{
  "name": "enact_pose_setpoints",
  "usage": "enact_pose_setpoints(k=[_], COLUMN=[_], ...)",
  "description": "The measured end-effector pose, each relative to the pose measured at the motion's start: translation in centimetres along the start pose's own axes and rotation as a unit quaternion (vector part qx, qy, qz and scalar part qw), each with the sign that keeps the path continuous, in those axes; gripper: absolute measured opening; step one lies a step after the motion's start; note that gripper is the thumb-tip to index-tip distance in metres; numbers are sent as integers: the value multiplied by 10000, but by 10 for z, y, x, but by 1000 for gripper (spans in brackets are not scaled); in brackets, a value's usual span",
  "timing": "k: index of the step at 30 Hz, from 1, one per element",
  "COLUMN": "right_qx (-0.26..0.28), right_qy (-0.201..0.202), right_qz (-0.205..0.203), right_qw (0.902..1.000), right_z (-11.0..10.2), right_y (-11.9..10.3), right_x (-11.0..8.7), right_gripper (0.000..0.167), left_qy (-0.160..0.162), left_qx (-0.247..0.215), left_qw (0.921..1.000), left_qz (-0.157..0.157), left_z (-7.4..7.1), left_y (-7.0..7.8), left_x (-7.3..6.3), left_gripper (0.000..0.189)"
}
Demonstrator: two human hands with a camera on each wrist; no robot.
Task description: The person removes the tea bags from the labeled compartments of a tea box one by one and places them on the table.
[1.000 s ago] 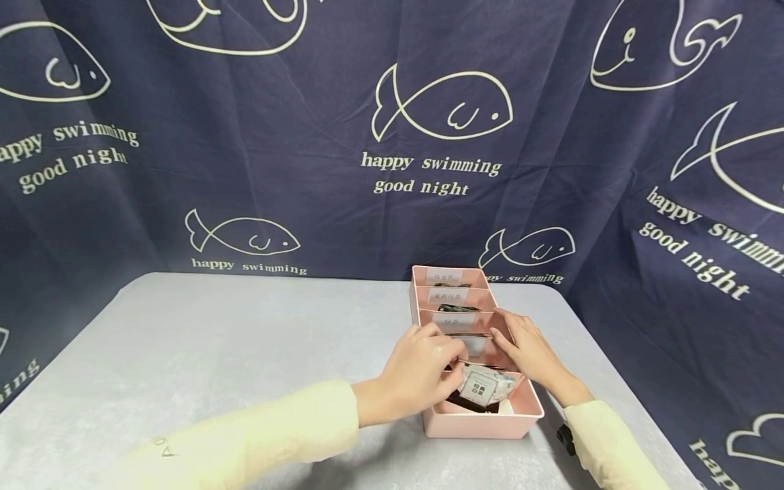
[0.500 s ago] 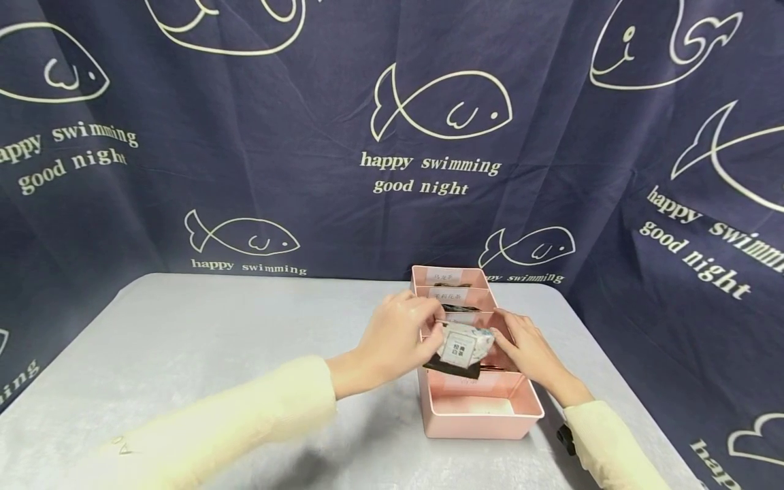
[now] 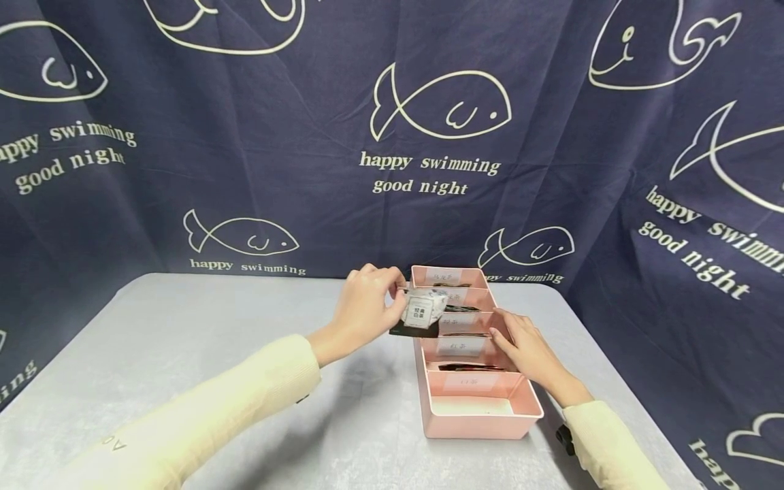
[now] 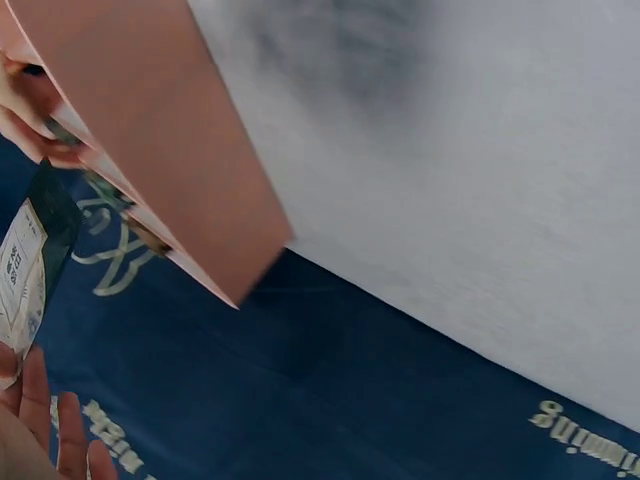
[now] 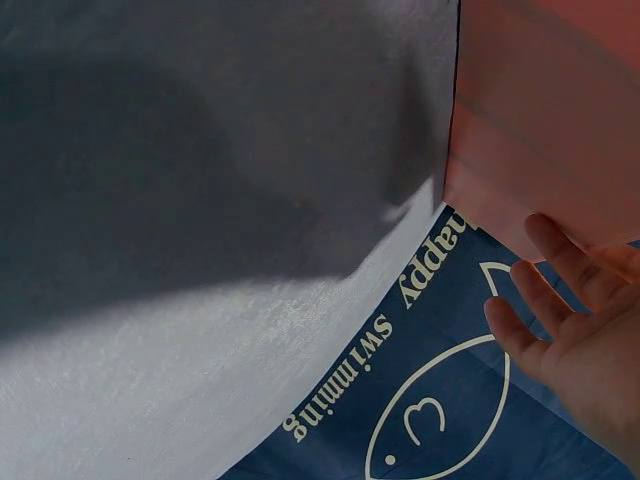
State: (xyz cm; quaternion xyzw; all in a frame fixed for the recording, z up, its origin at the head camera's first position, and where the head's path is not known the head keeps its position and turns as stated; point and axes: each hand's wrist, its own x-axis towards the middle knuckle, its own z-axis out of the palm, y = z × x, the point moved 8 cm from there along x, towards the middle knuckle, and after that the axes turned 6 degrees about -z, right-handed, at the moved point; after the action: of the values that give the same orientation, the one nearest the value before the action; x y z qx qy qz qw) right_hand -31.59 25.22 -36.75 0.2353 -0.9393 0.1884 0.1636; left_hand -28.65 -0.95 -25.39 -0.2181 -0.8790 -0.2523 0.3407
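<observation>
Pink box (image 3: 482, 427) sits between your hands, your right hand (image 3: 533, 350) resting on its right side with fingers loose and apart, gripping nothing, probably to steady it. Your left hand (image 3: 367, 307) pinches the white packet (image 3: 422, 309) by its edge, beside the box, leaving the printed face uncovered; a dark piece (image 3: 413, 331) shows beneath, perhaps separate.

Glare bleaches the left sleeve (image 3: 202, 408) in the bright head view; shadow darkens the right wrist view's surface (image 5: 150, 170).
</observation>
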Motion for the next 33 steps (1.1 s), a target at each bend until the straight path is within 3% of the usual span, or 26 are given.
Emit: enact_pose_setpoints(k=[8,16,26,33], right_qx=[19,27,94,72], right_qy=[-18,-36,-118,-49], right_qz=[37,32,167,119], right_qw=[10000,10000,9997,9999], right_z=[0,1,3,2], right_y=[0,1,1,2], right_x=[-1,1,0,0], right_gripper=[46,47,49,48], left_qy=[-90,-511,-834,-917], left_qx=[236,356,367,400], left_qw=[9992,9960,9911,9879], left_qz=[-308,-643,-973,-1181], left_z=[7,27,46,56], left_y=[-37,-70,-98,-109], left_x=[3,-3,-17,-20], left_gripper=[5,5,4,5])
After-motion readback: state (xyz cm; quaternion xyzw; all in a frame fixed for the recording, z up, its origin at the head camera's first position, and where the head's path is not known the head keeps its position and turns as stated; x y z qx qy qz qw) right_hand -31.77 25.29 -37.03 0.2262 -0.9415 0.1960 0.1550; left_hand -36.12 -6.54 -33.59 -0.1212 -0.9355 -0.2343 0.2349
